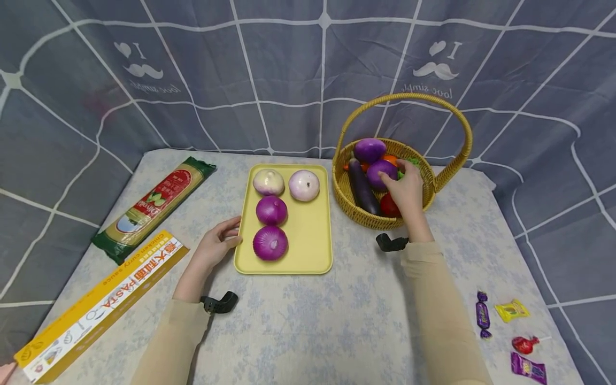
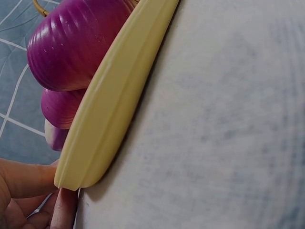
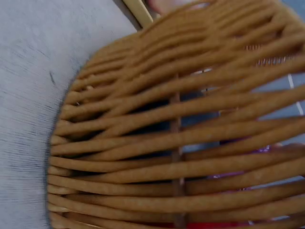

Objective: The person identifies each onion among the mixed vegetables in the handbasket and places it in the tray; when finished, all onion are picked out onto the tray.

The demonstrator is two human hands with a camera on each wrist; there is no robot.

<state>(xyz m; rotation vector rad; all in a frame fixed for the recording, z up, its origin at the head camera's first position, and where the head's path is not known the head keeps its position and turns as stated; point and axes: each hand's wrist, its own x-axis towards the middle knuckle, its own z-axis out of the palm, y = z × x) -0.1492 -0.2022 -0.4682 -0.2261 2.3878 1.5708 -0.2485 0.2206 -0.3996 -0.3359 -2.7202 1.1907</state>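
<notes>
At the left edge of the yellow tray [image 1: 308,235], my left hand [image 1: 216,246] grips the side, thumb over the rim and a finger under it in the left wrist view. The tray holds two purple onions [image 1: 270,243] in a column, with two pale, purple-tinged round vegetables [image 1: 304,185] above them. My right hand [image 1: 409,190] reaches into the wicker basket [image 1: 358,215], thumb and fingers around a purple onion [image 1: 380,174]. Beside that onion lie an eggplant [image 1: 362,187], another purple round vegetable [image 1: 369,150] and a red one [image 1: 389,205]. Basket weave hides most of this hand in the right wrist view.
The basket's tall handle [image 1: 404,96] arches above its contents. A pasta bag [image 1: 154,206] and a long pasta box [image 1: 103,307] lie on the left. Wrapped candies [image 1: 483,314] and a red lollipop [image 1: 524,344] are at the lower right. A grey curtain [image 1: 289,64] hangs behind.
</notes>
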